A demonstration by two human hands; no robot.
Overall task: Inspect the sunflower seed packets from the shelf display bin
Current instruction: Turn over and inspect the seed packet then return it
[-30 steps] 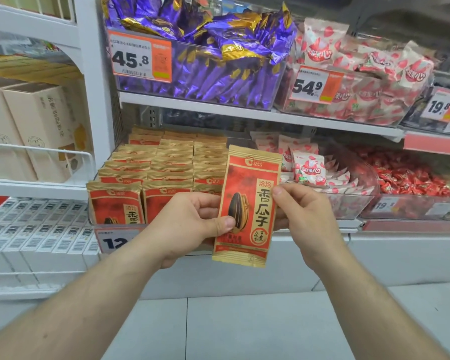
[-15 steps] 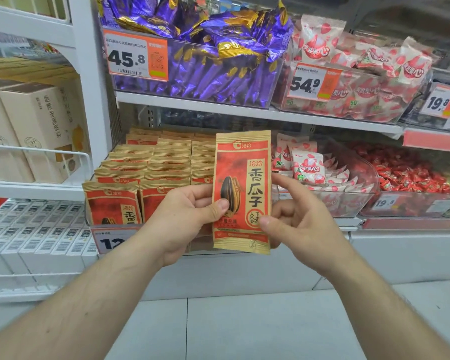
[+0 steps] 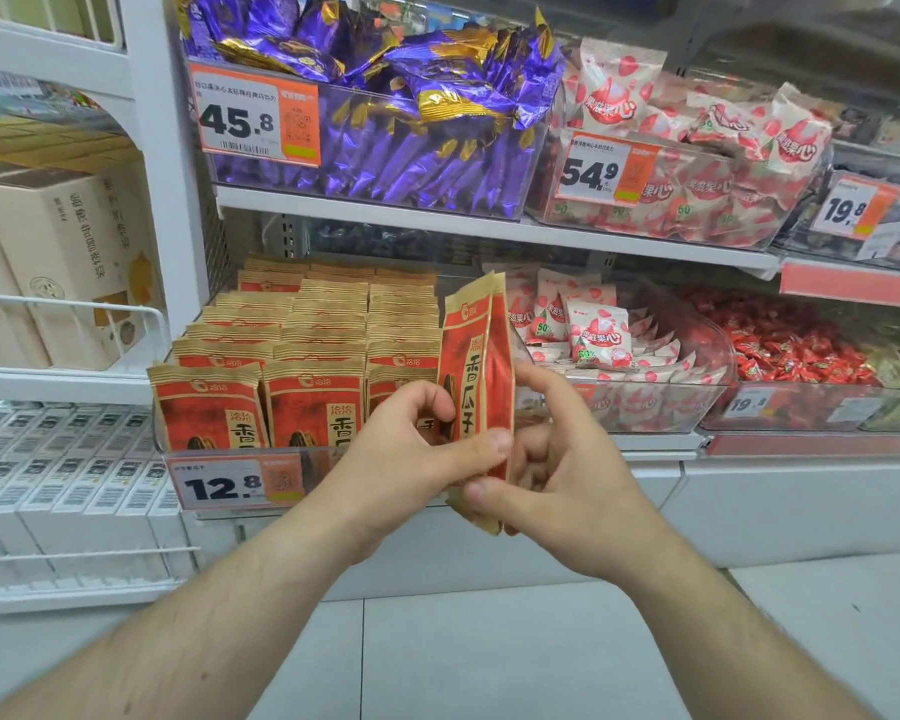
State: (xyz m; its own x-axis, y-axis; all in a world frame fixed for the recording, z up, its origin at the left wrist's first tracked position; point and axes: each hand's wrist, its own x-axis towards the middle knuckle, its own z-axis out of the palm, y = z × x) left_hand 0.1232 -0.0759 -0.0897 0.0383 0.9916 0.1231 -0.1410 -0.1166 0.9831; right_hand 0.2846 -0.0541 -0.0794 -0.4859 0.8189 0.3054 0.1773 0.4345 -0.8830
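A red and gold sunflower seed packet (image 3: 476, 356) stands upright in front of the shelf, turned almost edge-on to me. My left hand (image 3: 411, 459) pinches its lower part between thumb and fingers. My right hand (image 3: 557, 470) holds the packet's bottom right side, thumb at the lower edge and fingers behind it. Behind my hands, the clear display bin (image 3: 219, 454) holds several rows of matching seed packets (image 3: 313, 350), with a 12.8 price tag on its front.
A bin of purple-wrapped sweets (image 3: 385, 127) and a bin of strawberry-print packs (image 3: 697, 148) sit on the shelf above. More strawberry packs (image 3: 598, 340) and red candies (image 3: 801, 345) lie right of the seed bin. Cream boxes (image 3: 63, 262) stand at left.
The packet has turned from facing me flat to nearly edge-on. My right hand shifted from the packet's right edge to its lower right side, and both hands moved closer together.
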